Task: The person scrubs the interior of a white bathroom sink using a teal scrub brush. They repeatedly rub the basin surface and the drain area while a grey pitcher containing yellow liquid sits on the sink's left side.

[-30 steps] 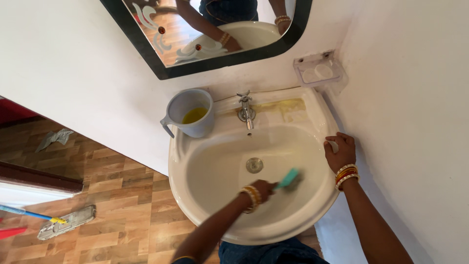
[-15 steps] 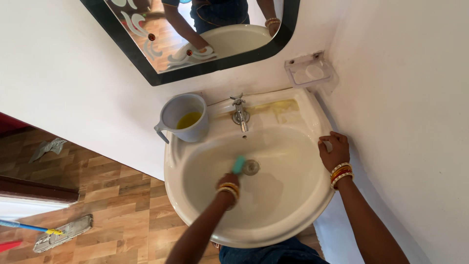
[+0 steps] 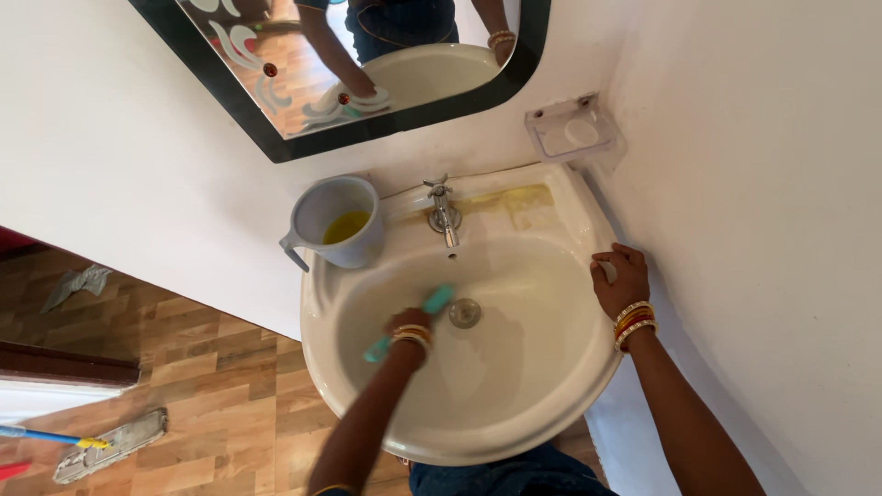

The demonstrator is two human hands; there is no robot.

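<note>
In the sink [image 3: 514,404], our left hand [image 3: 406,328] has slid the teal brush [image 3: 411,321] from beside the drain [image 3: 465,312] out toward nine o'clock, fingers closed round its handle, wrist bent down against the bowl. At three o'clock our right hand [image 3: 619,280] stays curled over the rim, gripping it. A grey jug [image 3: 333,223] stands at eleven o'clock.

My one head-worn camera looks steeply down from close above onto a wall-mounted washbasin [image 3: 551,404], facing the wall and mirror [image 3: 367,138].
</note>
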